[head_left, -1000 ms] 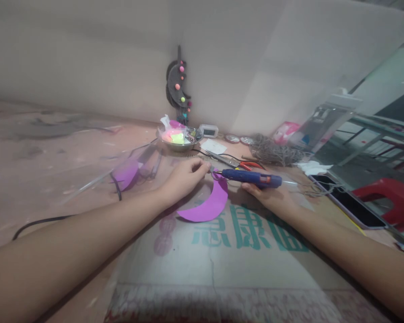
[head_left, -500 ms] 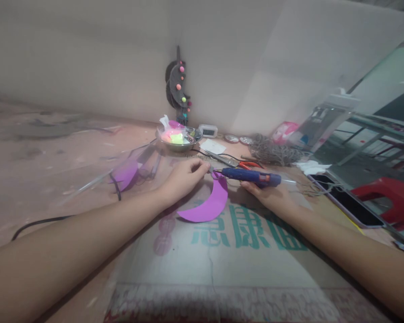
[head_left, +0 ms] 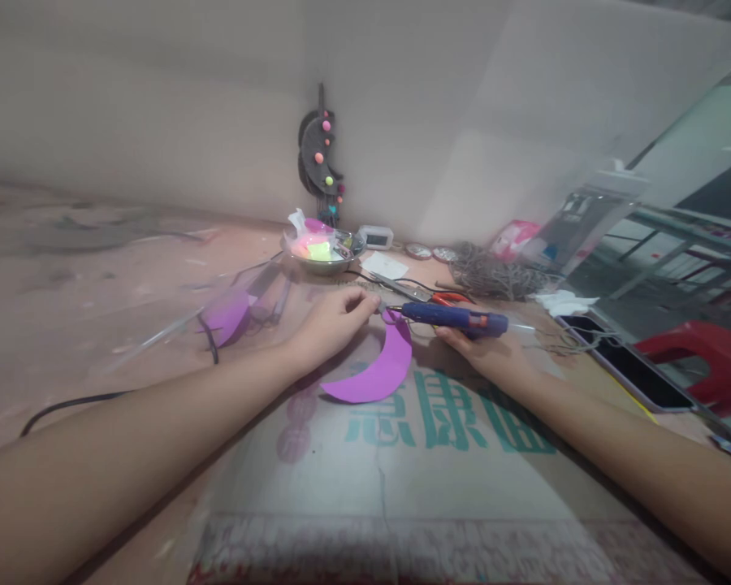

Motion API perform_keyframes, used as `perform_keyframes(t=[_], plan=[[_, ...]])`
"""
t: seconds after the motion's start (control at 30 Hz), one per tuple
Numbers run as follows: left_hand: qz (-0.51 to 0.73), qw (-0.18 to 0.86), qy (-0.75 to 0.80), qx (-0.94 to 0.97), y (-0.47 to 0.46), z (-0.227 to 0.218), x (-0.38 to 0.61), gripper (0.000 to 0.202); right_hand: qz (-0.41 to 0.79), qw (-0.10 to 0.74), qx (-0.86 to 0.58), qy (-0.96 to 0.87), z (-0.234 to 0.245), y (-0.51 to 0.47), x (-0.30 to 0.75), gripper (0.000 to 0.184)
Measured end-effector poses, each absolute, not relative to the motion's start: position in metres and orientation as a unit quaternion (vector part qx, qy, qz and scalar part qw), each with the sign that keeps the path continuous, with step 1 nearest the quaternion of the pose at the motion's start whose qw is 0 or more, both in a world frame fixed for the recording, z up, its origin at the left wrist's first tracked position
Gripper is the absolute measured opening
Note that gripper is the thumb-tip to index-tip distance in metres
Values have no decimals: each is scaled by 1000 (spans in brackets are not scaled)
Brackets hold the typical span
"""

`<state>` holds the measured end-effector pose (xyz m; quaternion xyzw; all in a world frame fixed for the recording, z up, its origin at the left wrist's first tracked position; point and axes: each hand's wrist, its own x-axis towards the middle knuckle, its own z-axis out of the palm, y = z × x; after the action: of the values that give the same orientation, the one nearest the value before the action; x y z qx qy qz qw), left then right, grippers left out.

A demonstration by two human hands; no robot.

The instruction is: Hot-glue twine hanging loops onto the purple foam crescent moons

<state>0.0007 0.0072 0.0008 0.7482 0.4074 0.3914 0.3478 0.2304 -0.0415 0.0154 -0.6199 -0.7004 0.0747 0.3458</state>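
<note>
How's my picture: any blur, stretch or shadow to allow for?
Head view, left: the table smears; head view, right: the clear container looks stretched outward; head view, bottom: dark shadow on the cardboard; head view, centre: the purple crescent reads clearly, but the blue glue gun has a tip too small for fine detail.
</note>
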Motion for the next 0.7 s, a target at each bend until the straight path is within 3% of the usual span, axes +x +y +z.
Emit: perform_keyframes(t=[0.7], plan=[[385, 337, 402, 759, 6, 1, 0, 35, 99, 372, -624, -680, 14, -42, 230, 24]])
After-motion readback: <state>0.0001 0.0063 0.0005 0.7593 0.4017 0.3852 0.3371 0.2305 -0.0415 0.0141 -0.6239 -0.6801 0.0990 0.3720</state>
